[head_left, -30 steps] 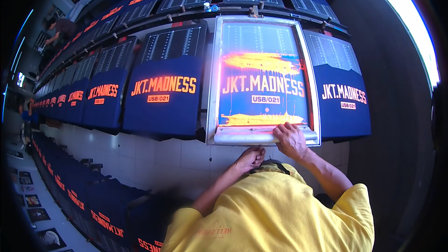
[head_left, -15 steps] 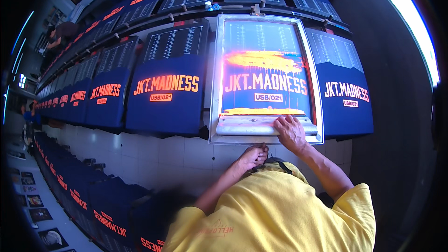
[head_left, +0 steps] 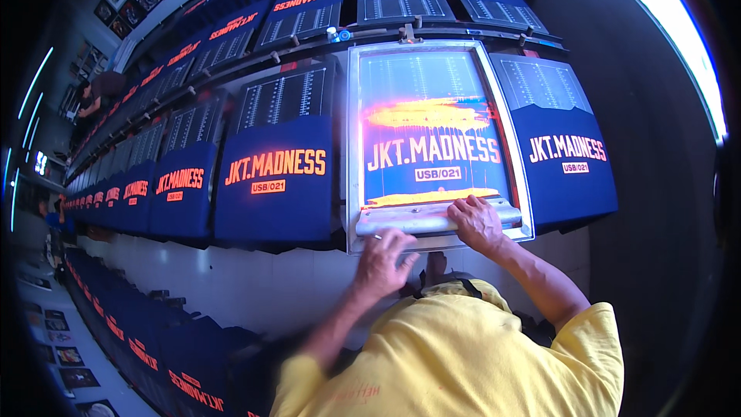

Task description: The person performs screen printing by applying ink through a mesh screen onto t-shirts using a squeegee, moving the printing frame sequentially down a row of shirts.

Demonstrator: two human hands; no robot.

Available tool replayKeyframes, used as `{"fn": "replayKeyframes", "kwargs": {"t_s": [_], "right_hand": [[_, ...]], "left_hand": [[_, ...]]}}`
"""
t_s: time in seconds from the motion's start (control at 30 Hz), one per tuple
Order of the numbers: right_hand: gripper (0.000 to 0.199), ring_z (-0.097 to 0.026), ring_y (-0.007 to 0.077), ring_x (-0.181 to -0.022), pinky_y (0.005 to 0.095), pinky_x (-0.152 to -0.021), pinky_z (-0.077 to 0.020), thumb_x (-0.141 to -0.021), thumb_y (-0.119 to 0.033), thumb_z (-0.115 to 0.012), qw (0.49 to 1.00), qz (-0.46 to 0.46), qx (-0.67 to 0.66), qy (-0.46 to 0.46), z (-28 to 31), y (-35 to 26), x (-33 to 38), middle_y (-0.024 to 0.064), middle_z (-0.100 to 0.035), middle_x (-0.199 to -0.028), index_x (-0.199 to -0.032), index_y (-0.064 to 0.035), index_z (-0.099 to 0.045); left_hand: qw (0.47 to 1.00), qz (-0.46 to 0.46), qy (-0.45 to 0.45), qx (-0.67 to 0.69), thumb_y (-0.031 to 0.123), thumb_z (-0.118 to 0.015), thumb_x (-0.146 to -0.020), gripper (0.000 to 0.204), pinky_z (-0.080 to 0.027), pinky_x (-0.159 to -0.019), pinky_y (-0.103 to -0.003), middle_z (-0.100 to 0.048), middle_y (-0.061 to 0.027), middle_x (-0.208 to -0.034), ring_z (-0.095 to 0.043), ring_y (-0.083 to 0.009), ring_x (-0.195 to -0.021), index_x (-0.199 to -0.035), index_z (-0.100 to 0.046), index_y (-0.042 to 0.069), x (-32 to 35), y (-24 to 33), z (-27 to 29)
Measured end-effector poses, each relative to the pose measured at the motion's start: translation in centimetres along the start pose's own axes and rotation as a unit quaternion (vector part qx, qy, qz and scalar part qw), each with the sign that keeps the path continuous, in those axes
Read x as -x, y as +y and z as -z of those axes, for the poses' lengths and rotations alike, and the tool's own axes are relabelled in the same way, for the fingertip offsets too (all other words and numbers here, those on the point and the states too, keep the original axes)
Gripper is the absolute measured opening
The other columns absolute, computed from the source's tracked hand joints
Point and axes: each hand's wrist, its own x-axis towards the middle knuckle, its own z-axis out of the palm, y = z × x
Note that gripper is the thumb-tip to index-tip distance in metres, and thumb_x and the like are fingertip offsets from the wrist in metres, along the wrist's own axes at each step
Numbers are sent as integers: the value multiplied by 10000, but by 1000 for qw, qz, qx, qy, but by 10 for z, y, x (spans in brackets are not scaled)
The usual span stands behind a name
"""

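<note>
A metal-framed printing screen (head_left: 355, 147) lies over a dark blue shirt on a platen, whose pale lettering shows through the mesh. Bright orange ink (head_left: 428, 113) is smeared across the mesh above the lettering, and a thinner orange line runs below it. At the near end of the frame rests a wide silver squeegee (head_left: 409, 218). My right hand (head_left: 477, 224) grips its bar right of the middle, fingers curled over the top. By the squeegee's left end, at the frame's near edge, my left hand (head_left: 382, 264) has its fingers apart and holds nothing; it is slightly blurred.
Printed dark blue shirts on platens flank the screen, one to the left (head_left: 274, 177) and one to the right (head_left: 573, 150). A dark rail (head_left: 309, 48) runs behind, with more shirts beyond. Another row stands at lower left. A co-worker (head_left: 104, 91) is far left.
My left hand has risen from near the body to the squeegee's left end, its closed fingers now apart. My right hand stays on the squeegee. The whole view has shifted slightly.
</note>
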Motion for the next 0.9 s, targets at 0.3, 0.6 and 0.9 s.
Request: {"fn": "replayKeyframes", "kwargs": {"t_s": [0.3, 0.6, 0.9], "right_hand": [[218, -610, 249, -910, 390, -814, -499, -781, -87, -618, 1000, -13, -3, -11, 2, -6, -3, 62, -624, -961, -999, -83, -614], [239, -609, 249, -910, 397, -800, -506, -754, -75, -622, 1000, -28, -11, -3, 0, -4, -3, 59, -623, -943, -993, -86, -617], [211, -613, 258, -867, 394, -788, -504, -740, -71, -615, 1000, -21, -16, -4, 8, -4, -5, 62, -623, -922, -951, -81, -615]], "left_hand": [[962, -25, -52, -266, 211, -697, -728, 528, -344, -1031, -527, -495, -188, -1302, -414, -332, -1287, -1202, -596, 1, -19, -56, 17], [924, 169, -145, 311, 266, -501, -1016, 281, -482, -575, -310, -627, -90, -802, -597, -168, -614, -992, -609, 8, 33, -1, -75], [658, 383, -170, 626, 458, -360, -1057, 434, -270, -391, -215, -584, -9, -737, -375, -60, -469, -1066, -572, 80, 29, -44, -144]]}}
